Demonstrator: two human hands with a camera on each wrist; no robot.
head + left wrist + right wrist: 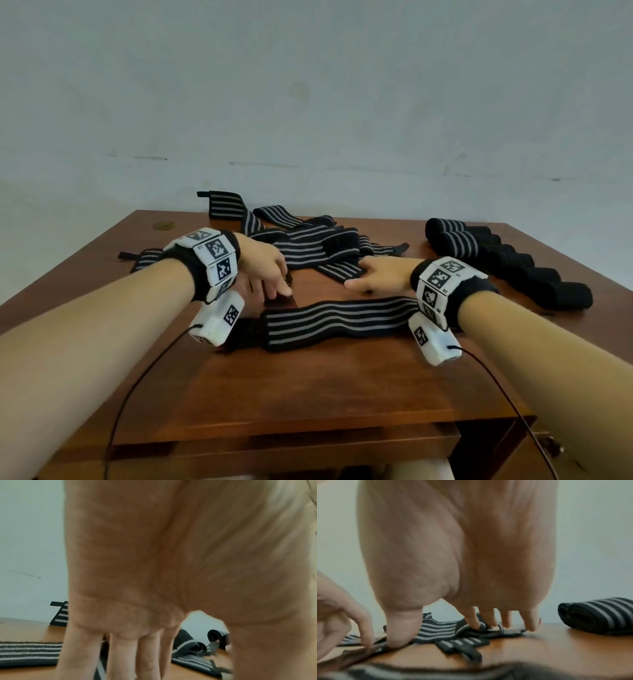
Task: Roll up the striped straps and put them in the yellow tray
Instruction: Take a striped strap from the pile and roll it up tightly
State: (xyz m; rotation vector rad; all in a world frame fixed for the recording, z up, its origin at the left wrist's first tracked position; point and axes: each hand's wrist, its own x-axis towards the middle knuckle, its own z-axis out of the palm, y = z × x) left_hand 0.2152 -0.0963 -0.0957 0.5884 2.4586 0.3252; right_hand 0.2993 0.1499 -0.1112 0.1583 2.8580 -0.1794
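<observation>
A black strap with grey stripes (339, 320) lies flat across the wooden table (308, 394) between my wrists. My left hand (270, 277) reaches down with its fingers (120, 655) fairly straight, the tips touching a dark strap end (279, 303). My right hand (373, 275) is spread flat, its fingertips (474, 620) resting on the near edge of the loose strap pile (308, 240). Its thumb presses on a strap by the left hand (342, 615). No yellow tray shows in any view.
Several rolled straps (479, 253) lie in a row along the table's right side, also seen as a roll (597, 615). One strap (226, 205) leans on the back wall, another (144, 257) lies far left. Cables trail from both wrist cameras.
</observation>
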